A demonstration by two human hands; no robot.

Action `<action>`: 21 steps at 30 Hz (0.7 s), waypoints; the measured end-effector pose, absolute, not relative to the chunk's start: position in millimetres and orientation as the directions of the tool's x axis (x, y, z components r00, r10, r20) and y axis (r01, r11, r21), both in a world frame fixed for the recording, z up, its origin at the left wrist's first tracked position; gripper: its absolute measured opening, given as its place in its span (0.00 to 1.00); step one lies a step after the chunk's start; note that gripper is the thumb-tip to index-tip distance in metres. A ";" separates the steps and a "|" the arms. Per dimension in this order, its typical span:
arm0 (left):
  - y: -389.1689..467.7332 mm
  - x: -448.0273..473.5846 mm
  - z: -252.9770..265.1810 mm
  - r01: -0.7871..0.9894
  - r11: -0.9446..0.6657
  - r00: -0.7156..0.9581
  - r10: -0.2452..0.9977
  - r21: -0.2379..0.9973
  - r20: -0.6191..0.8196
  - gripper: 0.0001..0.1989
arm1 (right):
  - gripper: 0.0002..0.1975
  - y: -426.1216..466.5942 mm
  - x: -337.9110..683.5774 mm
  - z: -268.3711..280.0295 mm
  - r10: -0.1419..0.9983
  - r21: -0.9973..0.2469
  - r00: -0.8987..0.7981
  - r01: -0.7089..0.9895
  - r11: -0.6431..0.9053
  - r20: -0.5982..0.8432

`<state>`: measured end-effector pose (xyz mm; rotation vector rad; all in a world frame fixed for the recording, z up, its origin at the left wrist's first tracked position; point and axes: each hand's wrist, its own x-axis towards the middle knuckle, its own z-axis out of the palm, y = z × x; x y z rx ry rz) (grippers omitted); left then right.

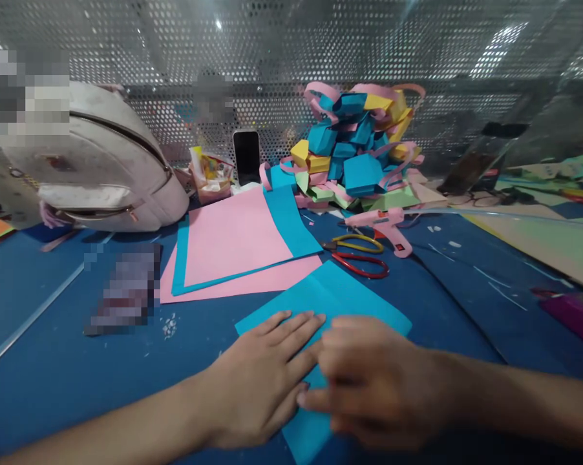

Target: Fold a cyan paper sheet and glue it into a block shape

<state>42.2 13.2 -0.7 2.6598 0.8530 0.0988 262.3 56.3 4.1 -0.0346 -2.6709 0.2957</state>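
Observation:
A sheet of bright blue paper (333, 287) lies turned at an angle on the table in front of me, with a faint crease near its top corner. My left hand (265, 374) rests flat on its left side, fingers stretched out and pressed down. Over the right part of the sheet is my right hand (373, 381), blurred by motion, its fingers curled in and one digit pointing toward my left hand. Nothing shows inside the curled fingers. Both hands cover much of the paper's middle.
Pink and blue sheets (233, 242) lie behind the paper. Beside them are scissors (359, 263) and a pink glue gun (383, 226) with a cord. Folded paper boxes (354, 148) are piled behind, near a phone (247, 158), a white backpack (121, 168) and a dark-capped bottle (480, 158).

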 end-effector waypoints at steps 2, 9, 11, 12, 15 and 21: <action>14.0 42.6 -1.1 0.560 -0.755 0.815 0.576 0.342 -0.063 0.30 | 0.16 42.6 263.7 5.6 0.036 -0.146 -0.913 -0.026 0.989 0.405; 14.0 44.7 -2.7 0.583 -0.755 0.805 0.586 0.300 -0.090 0.30 | 0.16 22.2 270.6 -1.4 0.064 -0.181 -0.973 0.024 0.983 0.220; 13.9 45.2 -3.0 0.581 -0.759 0.806 0.586 0.295 -0.081 0.30 | 0.17 19.6 272.3 -2.8 0.068 -0.202 -0.975 0.024 0.979 0.212; 13.9 45.4 -3.1 0.581 -0.761 0.806 0.586 0.289 -0.079 0.30 | 0.17 18.4 272.9 -3.0 0.068 -0.215 -0.976 0.023 0.976 0.205; 14.1 46.0 -3.5 0.586 -0.765 0.806 0.586 0.268 -0.088 0.30 | 0.16 14.6 274.4 -3.7 0.050 -0.237 -0.979 0.002 0.972 0.198; 13.0 45.7 -3.3 0.583 -0.770 0.807 0.585 0.260 -0.080 0.29 | 0.17 7.4 277.1 -2.5 0.042 -0.227 -0.978 -0.006 0.974 0.204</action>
